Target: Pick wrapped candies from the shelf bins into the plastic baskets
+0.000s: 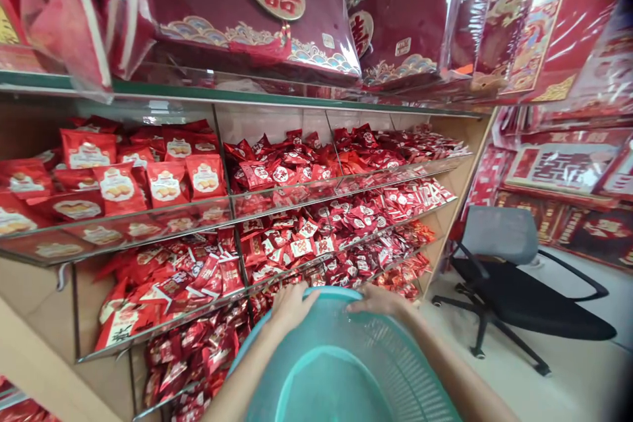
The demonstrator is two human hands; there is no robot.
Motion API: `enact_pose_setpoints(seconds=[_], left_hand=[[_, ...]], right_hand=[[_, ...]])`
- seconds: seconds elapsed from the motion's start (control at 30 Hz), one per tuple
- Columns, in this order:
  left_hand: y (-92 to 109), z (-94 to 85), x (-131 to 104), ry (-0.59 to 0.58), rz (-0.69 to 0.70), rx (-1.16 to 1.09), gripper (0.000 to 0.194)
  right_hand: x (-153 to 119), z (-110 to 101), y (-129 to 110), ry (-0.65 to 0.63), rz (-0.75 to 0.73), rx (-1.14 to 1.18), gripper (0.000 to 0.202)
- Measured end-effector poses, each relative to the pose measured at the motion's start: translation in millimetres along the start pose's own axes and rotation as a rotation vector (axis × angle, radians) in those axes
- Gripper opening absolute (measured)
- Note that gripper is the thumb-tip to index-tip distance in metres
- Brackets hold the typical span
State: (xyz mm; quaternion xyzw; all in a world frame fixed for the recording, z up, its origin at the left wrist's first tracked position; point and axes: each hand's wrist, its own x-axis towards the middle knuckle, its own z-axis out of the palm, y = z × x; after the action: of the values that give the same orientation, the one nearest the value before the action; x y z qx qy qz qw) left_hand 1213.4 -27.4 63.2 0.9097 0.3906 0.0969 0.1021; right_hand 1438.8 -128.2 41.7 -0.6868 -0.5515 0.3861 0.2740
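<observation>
A large teal plastic basket with slotted sides is in front of me, tilted so that I look down into it. Nothing lies in the part of it that shows. My left hand grips its far rim on the left, thumb toward the inside. On the right of the same rim, my right hand has its fingers closed over the edge. Just beyond the basket are shelf bins of small red candy packets. The lower end of the basket runs out of view.
Larger red packets with cookie pictures fill the upper left bin. Above, a glass shelf bears dark red gift boxes in clear wrap. A black office chair stands on the floor at right, before more red goods.
</observation>
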Motion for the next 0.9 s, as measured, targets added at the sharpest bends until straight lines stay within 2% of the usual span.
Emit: enact_pose_setpoints(seconds=[0.23,0.5,0.9], left_hand=[[-18.8,4.3,-12.8,0.004,-0.122,0.015,0.049],[-31.4,5.5,-18.9,0.022,-0.195,0.056,0.050],[-33.7,18.4,-14.0,-0.021,-0.143,0.089,0.050]], right_hand=[[27.3,12.7,-4.8,-0.038,-0.087,-0.114,0.030],[48.2,16.2,-13.8,-0.088,-0.172,-0.189,0.027],[53.3,13.0,-0.3,-0.087,-0.199,-0.231,0.026]])
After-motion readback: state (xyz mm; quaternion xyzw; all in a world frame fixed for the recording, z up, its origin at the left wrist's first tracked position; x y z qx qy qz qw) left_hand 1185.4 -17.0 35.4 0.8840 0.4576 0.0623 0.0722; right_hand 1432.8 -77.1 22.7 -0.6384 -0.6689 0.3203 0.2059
